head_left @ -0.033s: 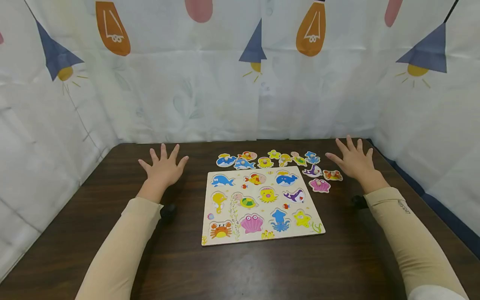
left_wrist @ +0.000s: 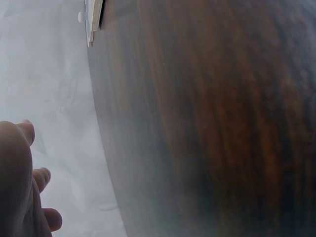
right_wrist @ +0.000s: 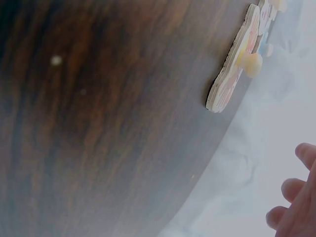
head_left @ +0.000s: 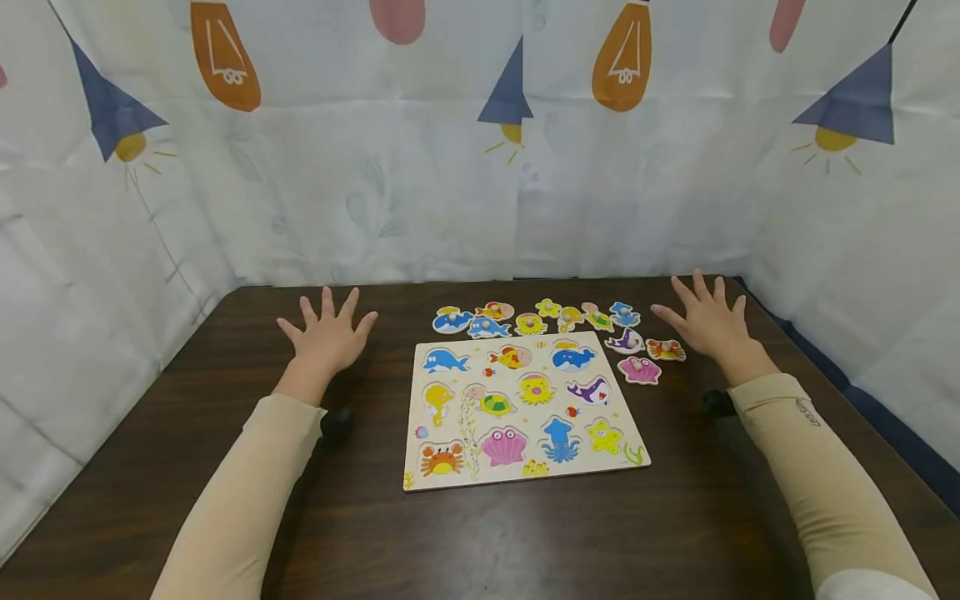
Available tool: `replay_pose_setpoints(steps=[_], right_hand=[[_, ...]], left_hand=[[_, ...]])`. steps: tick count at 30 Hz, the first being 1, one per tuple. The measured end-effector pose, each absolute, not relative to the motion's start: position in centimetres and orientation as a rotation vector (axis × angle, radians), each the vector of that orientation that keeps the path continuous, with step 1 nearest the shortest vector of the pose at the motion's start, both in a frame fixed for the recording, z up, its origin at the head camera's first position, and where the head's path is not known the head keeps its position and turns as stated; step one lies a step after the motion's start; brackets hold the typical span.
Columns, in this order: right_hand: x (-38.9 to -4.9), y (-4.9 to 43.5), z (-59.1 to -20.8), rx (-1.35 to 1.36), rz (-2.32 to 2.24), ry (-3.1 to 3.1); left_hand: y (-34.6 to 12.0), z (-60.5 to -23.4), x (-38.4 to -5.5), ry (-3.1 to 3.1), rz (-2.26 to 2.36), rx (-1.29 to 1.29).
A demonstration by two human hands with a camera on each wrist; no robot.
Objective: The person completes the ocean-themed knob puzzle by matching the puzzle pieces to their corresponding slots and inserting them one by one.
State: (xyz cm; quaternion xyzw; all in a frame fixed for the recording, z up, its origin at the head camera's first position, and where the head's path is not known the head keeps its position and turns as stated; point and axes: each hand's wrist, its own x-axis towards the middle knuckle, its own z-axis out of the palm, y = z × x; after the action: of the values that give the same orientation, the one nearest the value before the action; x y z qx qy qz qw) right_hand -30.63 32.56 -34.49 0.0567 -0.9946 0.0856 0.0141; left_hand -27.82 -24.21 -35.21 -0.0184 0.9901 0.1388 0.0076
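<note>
Fingers spread, my left hand (head_left: pixel 324 337) is over the table's left part, holding nothing. My right hand (head_left: pixel 712 323), also spread and with nothing in it, is at the right, nearest the crab piece (head_left: pixel 665 350). Between the hands lies a wooden puzzle board (head_left: pixel 480 422) printed with sea animals. The pink shell piece (head_left: pixel 639 371) and purple whale piece (head_left: pixel 625 341) lie off its right edge. In the right wrist view a knobbed piece (right_wrist: pixel 232 74) lies flat on the table. Fingertips (left_wrist: pixel 42 178) show at the left wrist view's edge.
Behind the board several more knobbed pieces lie in a loose row, from a blue whale (head_left: pixel 452 321) to a blue squid (head_left: pixel 624 314). The dark wooden table (head_left: pixel 480 542) ends at a white patterned curtain (head_left: pixel 450 192) at the back and sides.
</note>
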Motion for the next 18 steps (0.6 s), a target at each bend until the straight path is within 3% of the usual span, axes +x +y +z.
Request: replay_pose_setpoints(steps=[18], right_hand=[[-29.95,32.17,-33.85,0.202,0.310,-3.074]], left_hand=[[-24.14,-35.14,-27.73,3.089,0.380,-0.049]])
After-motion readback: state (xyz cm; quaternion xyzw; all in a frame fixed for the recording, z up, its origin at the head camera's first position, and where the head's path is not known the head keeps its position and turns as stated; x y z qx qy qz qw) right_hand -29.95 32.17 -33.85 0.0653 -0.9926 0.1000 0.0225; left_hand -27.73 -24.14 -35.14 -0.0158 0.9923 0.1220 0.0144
